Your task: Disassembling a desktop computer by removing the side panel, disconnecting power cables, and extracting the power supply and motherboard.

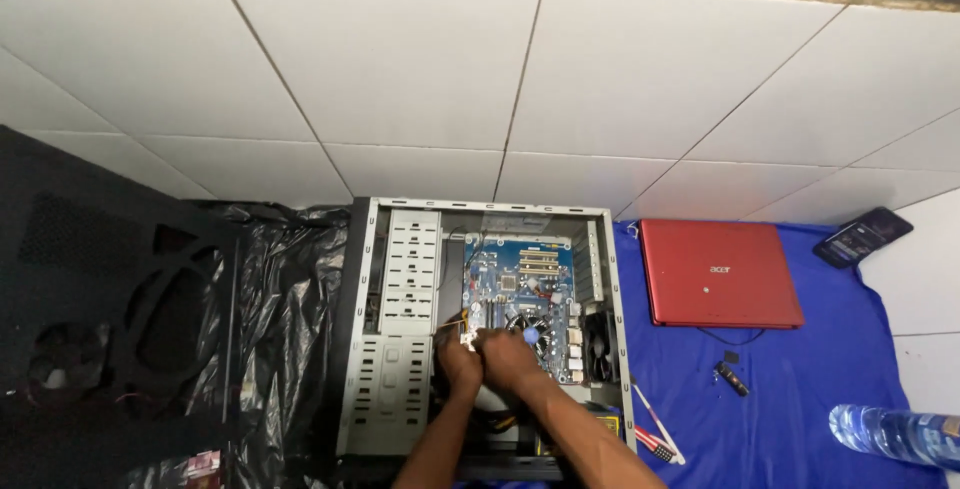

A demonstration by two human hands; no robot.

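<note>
An open grey computer case (400,329) lies on its side with a blue motherboard (525,284) inside. Both my hands reach into it near the board's lower left edge. My left hand (458,361) and my right hand (508,357) are closed together around a small white connector (468,339) with thin wires. Just right of my hands is the round cooler fan (528,327) with a blue hub. What the fingers grip beyond the connector is hidden.
A black side panel (110,319) and black plastic sheet (285,329) lie left of the case. On the blue cloth (800,399) to the right are a closed red laptop (720,274), a phone (862,236), a small dark part (732,377), a screwdriver (655,429) and a water bottle (895,434). White tiles lie behind.
</note>
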